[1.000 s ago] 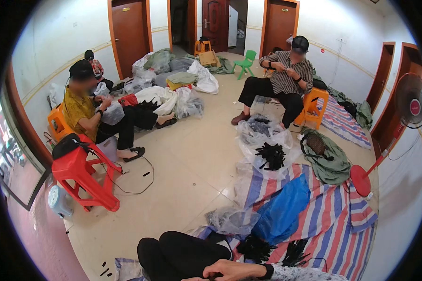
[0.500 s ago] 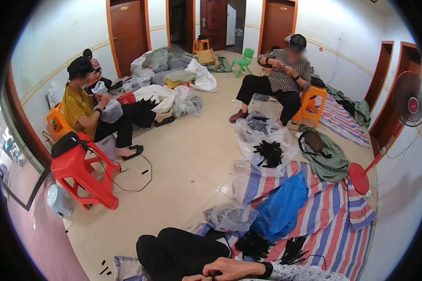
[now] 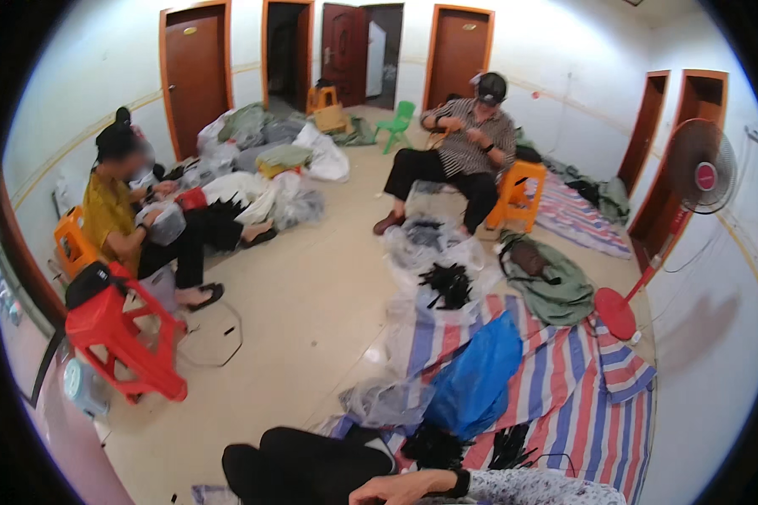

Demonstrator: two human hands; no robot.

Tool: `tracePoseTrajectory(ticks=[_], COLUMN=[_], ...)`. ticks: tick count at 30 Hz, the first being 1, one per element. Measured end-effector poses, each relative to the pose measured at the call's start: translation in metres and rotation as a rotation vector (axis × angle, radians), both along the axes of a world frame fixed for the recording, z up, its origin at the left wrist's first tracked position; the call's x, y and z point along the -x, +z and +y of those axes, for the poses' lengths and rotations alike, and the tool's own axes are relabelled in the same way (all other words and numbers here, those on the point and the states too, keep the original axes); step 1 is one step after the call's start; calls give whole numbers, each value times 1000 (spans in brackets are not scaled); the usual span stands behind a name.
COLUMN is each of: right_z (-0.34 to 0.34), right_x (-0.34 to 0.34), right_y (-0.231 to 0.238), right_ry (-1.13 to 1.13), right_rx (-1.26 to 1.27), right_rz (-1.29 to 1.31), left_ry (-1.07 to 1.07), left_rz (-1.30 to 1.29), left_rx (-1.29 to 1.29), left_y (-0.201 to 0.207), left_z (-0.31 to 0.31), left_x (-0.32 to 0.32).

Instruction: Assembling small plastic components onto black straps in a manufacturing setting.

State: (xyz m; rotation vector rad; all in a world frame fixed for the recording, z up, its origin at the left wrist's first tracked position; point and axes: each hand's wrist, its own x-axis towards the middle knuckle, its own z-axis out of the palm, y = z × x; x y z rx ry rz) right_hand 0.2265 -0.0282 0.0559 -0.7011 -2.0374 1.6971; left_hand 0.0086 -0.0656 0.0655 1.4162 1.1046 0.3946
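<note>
My right hand point(image 3: 402, 487) rests low at the bottom edge of the view, by my black-clad knees point(image 3: 303, 467). Its fingers bend downward and the picture's edge cuts them off, so anything in them is hidden. A dark band circles that wrist, below a patterned pale sleeve. My left hand is out of sight. Closest to the right hand lie a heap of black strips point(image 3: 433, 446) and a second bunch of black strips point(image 3: 510, 448). Beyond them are a crumpled blue plastic bag point(image 3: 477, 374) and a clear plastic bag point(image 3: 387, 401).
A striped sheet point(image 3: 555, 396) covers the floor at right, near a red standing fan point(image 3: 617, 313). Red stacked stools point(image 3: 126, 337) stand at left. One person point(image 3: 463, 143) sits ahead, another person point(image 3: 122, 202) at left. More black strips point(image 3: 446, 284) lie on clear plastic between.
My view has turned slightly to the right and the room shifts left in it. My left hand, partly visible before at the lower edge, has dropped out of sight.
</note>
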Motion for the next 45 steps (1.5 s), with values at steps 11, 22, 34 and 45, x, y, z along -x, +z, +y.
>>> tracePoseTrajectory(ticks=[11,22,34,45], right_z=[-1,19,17,7], right_x=[-14,-11,-11,-7], right_y=[-8,-22,-27,-33], right_ry=[-100,-64,-125,-168], right_rx=[323,291,321,430], right_rz=[130,57,22,44], left_ry=[-56,121,166,241], left_rz=[-42,58,25,24], left_rx=[-24,159,238,157], left_y=[-24,0,4,9], left_z=[7,24,30,34], left_x=[-7,-12,-15,-24])
